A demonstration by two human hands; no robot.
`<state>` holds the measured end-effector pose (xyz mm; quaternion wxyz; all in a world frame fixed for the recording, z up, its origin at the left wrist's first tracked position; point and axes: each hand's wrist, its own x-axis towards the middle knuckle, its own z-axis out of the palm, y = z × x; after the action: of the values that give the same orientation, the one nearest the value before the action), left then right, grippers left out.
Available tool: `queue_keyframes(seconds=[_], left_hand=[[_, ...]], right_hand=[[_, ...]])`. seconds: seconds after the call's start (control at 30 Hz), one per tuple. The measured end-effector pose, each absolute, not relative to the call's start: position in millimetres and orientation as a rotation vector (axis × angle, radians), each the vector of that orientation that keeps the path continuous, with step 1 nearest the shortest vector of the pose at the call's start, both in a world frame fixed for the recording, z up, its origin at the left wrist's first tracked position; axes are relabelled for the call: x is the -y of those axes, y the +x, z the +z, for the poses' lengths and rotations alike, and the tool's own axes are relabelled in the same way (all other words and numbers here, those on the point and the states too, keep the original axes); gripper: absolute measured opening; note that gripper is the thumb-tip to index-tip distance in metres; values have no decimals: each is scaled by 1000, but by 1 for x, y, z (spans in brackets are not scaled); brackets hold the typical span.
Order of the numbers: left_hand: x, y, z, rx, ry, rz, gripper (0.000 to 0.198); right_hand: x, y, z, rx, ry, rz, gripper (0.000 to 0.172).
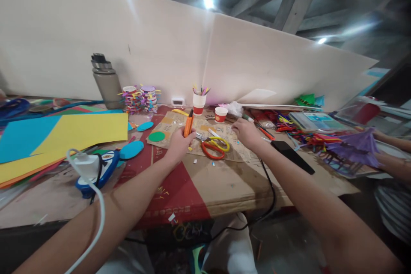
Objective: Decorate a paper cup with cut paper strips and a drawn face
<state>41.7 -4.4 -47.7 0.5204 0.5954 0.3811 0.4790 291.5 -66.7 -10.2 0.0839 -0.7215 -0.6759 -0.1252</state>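
My left hand (pixel 178 146) is wrapped round an orange pen-shaped tool (pixel 188 126) with a black tip, held upright. Just right of that hand, scissors (pixel 213 150) with one red and one yellow handle lie on a marked cardboard sheet (pixel 180 120). A small white stick (pixel 214 132) rests beside their handles. My right hand (pixel 248 133) is low over the sheet's right side, its fingers curled together; whatever they pinch is hidden. Close behind it is a white marker-like stick with a green end (pixel 247 117). A green paper disc (pixel 156 136) lies left of my left hand.
Paper cups (pixel 220 114) stand at the back, one filled with paper strips. Two decorated cups (pixel 149 97) and a bottle (pixel 107 87) are at the left, with coloured sheets (pixel 86 128) and a power strip (pixel 111 165). A black cable (pixel 272 186) crosses the front edge. Another person's arm (pixel 394 167) is at right.
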Motion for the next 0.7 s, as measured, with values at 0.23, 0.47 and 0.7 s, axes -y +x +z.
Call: queue_keyframes(seconds=[0.23, 0.47, 0.7], left_hand=[[6, 41, -46, -917, 1505, 1130, 21], [5, 41, -47, -910, 1528, 1101, 21], [4, 41, -48, -916, 1557, 1087, 22]], right_hand=[[40, 292, -35, 2237, -2304, -544, 36], [21, 292, -46, 2310, -2185, -478, 33], [27, 299, -29, 1905, -2222, -381, 29]])
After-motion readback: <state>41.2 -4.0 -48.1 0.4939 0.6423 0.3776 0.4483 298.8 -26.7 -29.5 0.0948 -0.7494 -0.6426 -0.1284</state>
